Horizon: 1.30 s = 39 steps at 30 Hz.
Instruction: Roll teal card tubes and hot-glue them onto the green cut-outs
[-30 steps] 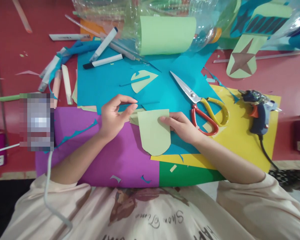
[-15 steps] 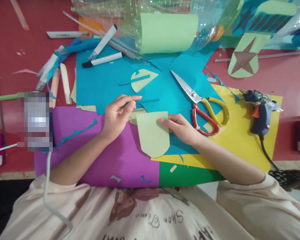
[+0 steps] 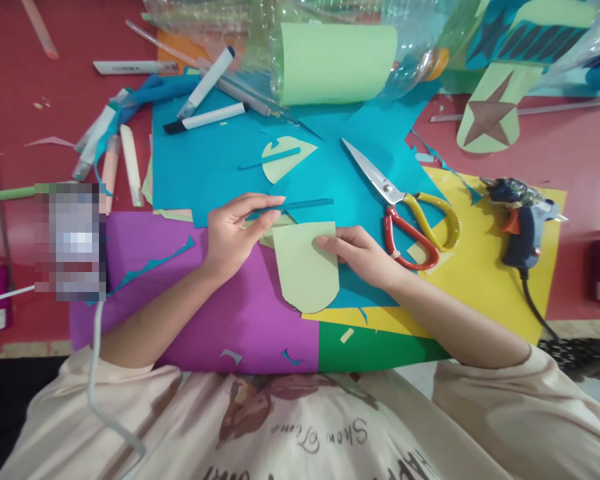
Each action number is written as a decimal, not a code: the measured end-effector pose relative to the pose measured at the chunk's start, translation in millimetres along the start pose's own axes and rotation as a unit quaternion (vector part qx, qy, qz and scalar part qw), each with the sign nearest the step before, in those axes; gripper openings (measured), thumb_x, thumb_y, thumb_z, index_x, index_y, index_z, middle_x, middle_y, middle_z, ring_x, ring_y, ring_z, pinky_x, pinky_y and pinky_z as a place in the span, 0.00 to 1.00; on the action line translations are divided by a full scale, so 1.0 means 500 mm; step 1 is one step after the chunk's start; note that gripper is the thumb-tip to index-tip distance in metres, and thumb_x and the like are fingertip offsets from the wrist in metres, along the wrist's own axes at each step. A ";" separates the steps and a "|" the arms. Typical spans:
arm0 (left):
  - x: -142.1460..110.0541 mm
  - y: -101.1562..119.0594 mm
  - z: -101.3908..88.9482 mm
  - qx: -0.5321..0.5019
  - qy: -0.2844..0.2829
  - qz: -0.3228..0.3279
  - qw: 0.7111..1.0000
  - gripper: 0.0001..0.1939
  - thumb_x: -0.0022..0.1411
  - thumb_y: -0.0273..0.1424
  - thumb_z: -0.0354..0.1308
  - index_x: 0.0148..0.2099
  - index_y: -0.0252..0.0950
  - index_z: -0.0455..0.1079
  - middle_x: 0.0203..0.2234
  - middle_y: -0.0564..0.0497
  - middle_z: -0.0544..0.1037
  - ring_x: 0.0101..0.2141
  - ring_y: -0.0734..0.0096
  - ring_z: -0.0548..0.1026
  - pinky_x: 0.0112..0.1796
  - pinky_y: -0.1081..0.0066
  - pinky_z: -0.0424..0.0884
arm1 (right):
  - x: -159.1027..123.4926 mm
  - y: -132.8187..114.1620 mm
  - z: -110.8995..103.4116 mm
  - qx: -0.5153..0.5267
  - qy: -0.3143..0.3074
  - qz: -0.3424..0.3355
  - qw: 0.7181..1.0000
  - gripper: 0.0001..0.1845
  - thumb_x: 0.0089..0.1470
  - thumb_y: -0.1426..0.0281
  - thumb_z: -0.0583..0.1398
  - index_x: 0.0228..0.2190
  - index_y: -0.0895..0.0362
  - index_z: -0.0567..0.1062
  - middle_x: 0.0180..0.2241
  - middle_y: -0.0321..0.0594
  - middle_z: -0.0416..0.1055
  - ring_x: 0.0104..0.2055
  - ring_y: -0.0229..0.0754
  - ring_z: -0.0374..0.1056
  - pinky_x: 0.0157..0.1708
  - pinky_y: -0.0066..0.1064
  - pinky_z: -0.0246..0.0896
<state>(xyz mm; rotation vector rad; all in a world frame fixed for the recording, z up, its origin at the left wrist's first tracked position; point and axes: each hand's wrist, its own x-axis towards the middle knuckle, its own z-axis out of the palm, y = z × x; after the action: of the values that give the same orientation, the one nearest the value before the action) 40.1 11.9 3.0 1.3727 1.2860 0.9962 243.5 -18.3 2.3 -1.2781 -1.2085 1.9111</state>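
One blue strip (image 3: 313, 203) juts farther right from the pinching left hand (image 3: 233, 235). The right hand (image 3: 364, 252) grips one card (image 3: 306, 275) (green).

a cream short-sleeved t-shirt (image 3: 305, 463) is worn, its loose left sleeve (image 3: 125, 383) at eight o'clock and right sleeve (image 3: 510, 390) at four, printed with a brown picture (image 3: 247, 408) just past six, dark cursive "show time" lettering (image 3: 333, 432) just before six, and block capitals (image 3: 415, 465) near five.
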 end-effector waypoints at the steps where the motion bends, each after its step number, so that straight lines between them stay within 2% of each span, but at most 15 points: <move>1: 0.001 -0.004 0.000 0.005 -0.003 0.008 1.000 0.06 0.57 0.33 0.63 0.38 0.43 0.78 0.35 0.52 0.80 0.39 0.68 0.77 0.39 0.70 0.73 | 0.000 0.000 0.000 -0.002 0.001 -0.001 1.000 0.18 0.54 0.57 0.60 0.22 0.58 0.74 0.19 0.35 0.67 0.22 0.34 0.63 0.22 0.27 0.57; 5: 0.005 -0.015 -0.001 0.022 -0.009 0.039 0.999 0.07 0.57 0.35 0.62 0.37 0.40 0.77 0.33 0.52 0.79 0.37 0.70 0.77 0.37 0.71 0.75 | 0.000 0.000 0.000 -0.008 0.003 -0.001 1.000 0.19 0.53 0.56 0.60 0.22 0.59 0.74 0.20 0.35 0.67 0.23 0.35 0.63 0.22 0.27 0.57; 10: 0.007 -0.018 0.002 0.025 -0.026 0.070 0.997 0.06 0.58 0.35 0.60 0.37 0.39 0.74 0.33 0.52 0.79 0.38 0.70 0.78 0.39 0.71 0.75 | 0.001 0.002 -0.001 -0.008 0.000 0.002 1.000 0.19 0.53 0.56 0.60 0.23 0.58 0.74 0.20 0.36 0.68 0.24 0.36 0.64 0.24 0.28 0.60; 15: 0.001 -0.021 0.007 0.038 -0.042 0.160 0.986 0.04 0.60 0.32 0.59 0.37 0.38 0.72 0.36 0.51 0.79 0.41 0.70 0.78 0.43 0.69 0.74 | 0.001 0.000 0.001 -0.007 0.001 0.003 1.000 0.18 0.53 0.56 0.60 0.23 0.58 0.73 0.20 0.35 0.68 0.23 0.35 0.64 0.23 0.27 0.59; 21: -0.005 -0.025 0.007 0.108 -0.040 0.237 0.965 0.02 0.61 0.31 0.58 0.38 0.39 0.71 0.38 0.51 0.78 0.42 0.69 0.76 0.41 0.67 0.74 | 0.001 -0.003 0.005 0.021 -0.006 0.014 1.000 0.17 0.50 0.56 0.61 0.24 0.58 0.74 0.21 0.35 0.70 0.22 0.34 0.64 0.23 0.27 0.60; 27: -0.008 -0.022 0.010 0.125 -0.047 0.262 0.956 0.02 0.61 0.28 0.58 0.38 0.39 0.70 0.38 0.51 0.78 0.42 0.71 0.76 0.39 0.71 0.74 | 0.001 0.000 0.005 0.029 -0.014 0.009 0.999 0.17 0.51 0.56 0.61 0.27 0.58 0.77 0.24 0.37 0.74 0.25 0.35 0.67 0.27 0.28 0.63; 39: -0.009 -0.021 0.012 0.139 -0.052 0.268 0.952 0.02 0.61 0.28 0.58 0.37 0.39 0.69 0.38 0.52 0.78 0.42 0.71 0.76 0.44 0.68 0.74 | 0.001 -0.001 0.004 0.005 -0.006 0.010 1.000 0.17 0.52 0.57 0.61 0.24 0.58 0.75 0.21 0.35 0.70 0.23 0.35 0.65 0.25 0.27 0.61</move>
<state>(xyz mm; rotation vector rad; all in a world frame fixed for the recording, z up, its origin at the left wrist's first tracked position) 43.3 6.7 -7.9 2.0354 1.0163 1.1057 241.6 -18.4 3.0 -1.2805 -1.1953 1.9386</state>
